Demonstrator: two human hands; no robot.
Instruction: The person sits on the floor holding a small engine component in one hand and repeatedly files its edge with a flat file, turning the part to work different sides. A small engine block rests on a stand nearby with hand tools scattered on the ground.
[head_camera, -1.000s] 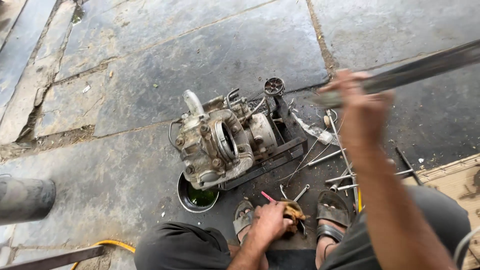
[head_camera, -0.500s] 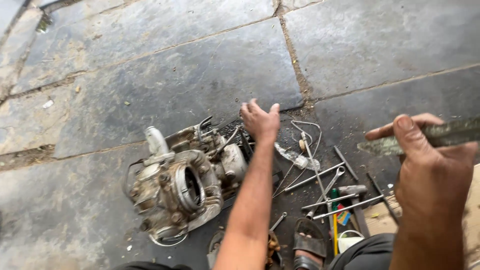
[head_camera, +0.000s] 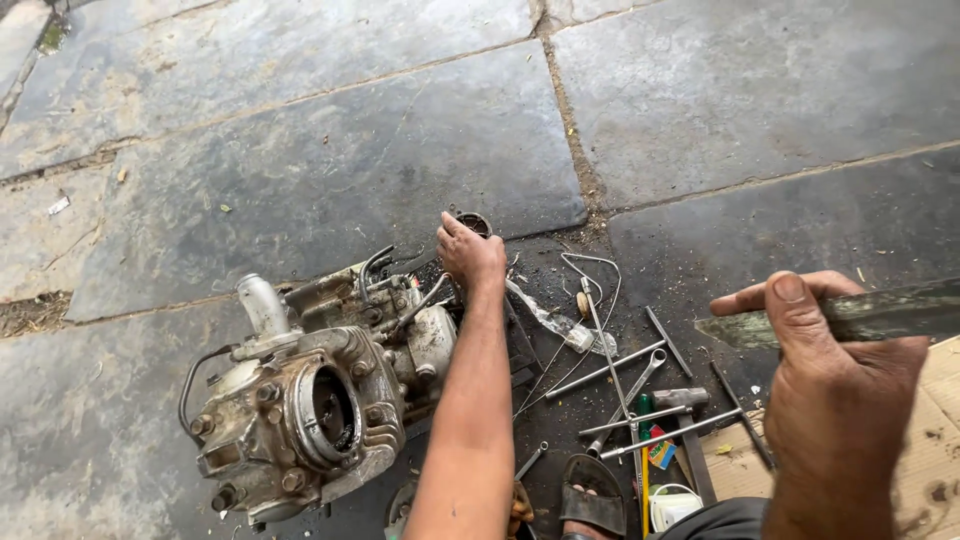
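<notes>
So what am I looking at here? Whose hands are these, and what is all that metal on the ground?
The picture comes from a camera worn on a person's head, looking down, so both arms are that person's own. The left hand reaches forward to a small round cup-shaped part on the stone floor, just past an old, grimy engine block lying on its side. The right hand, close to the camera, has its grip closed around a long flat metal bar. To the right of the engine lie loose tools: thin rods, spanners and a hammer. A sandalled foot shows at the bottom edge.
</notes>
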